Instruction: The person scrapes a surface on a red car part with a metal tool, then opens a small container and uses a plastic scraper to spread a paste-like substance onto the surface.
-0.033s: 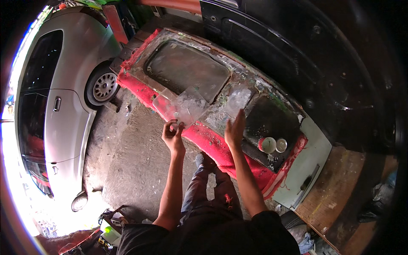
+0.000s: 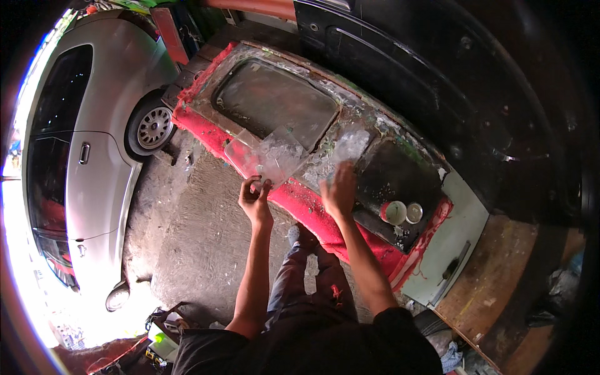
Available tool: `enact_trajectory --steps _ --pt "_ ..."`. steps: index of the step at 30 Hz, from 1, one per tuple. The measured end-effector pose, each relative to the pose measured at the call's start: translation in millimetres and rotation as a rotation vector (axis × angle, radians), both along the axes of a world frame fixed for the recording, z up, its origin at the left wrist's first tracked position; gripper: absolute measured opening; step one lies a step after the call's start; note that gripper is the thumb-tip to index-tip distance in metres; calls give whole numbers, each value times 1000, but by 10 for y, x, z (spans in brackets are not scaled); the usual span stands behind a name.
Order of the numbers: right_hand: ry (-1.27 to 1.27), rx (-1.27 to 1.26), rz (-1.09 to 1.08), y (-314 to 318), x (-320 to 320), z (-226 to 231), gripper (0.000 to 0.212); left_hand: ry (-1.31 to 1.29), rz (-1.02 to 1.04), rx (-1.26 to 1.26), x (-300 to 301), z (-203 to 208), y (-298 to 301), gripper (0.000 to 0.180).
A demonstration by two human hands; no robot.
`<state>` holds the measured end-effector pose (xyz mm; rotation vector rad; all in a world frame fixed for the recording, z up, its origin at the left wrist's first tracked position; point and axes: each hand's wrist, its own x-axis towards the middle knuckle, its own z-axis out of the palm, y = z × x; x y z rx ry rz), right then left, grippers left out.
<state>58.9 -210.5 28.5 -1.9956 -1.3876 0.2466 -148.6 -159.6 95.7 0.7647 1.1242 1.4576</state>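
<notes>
My left hand (image 2: 255,200) pinches the near edge of a clear plastic sheet (image 2: 282,153), thumb against fingers. Clear pieces overlap there, partly over the red cloth. To its right, my right hand (image 2: 339,190) hovers with the thumb apart from the fingers, somewhat blurred, holding nothing I can see. Just beyond its fingertips lies a whitish, see-through patch (image 2: 352,144) on the worn panel (image 2: 325,147). A tub with a red outside (image 2: 393,213) stands on the dark board, and a small round lid or dish (image 2: 414,213) sits beside it.
Red cloth (image 2: 306,209) covers the panel's near edge. A silver car (image 2: 103,144) stands at the left, and a large black body panel (image 2: 431,81) rises behind the work surface. Wooden boards (image 2: 487,275) lie at the right. Odds and ends sit by the lower left.
My right hand has shifted slightly left, its fingers turning toward the clear sheets. My left hand stays almost where it was.
</notes>
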Motion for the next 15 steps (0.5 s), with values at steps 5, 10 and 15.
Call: enact_trajectory --steps 5,10,15 --pt "100 -72 723 -84 -191 224 68 24 42 44 0 9 -51 24" --pt "-177 -119 150 264 -84 24 65 9 18 25 17 45 27 24" --pt "182 36 537 238 -219 164 70 -12 38 25 68 85 -31 24"
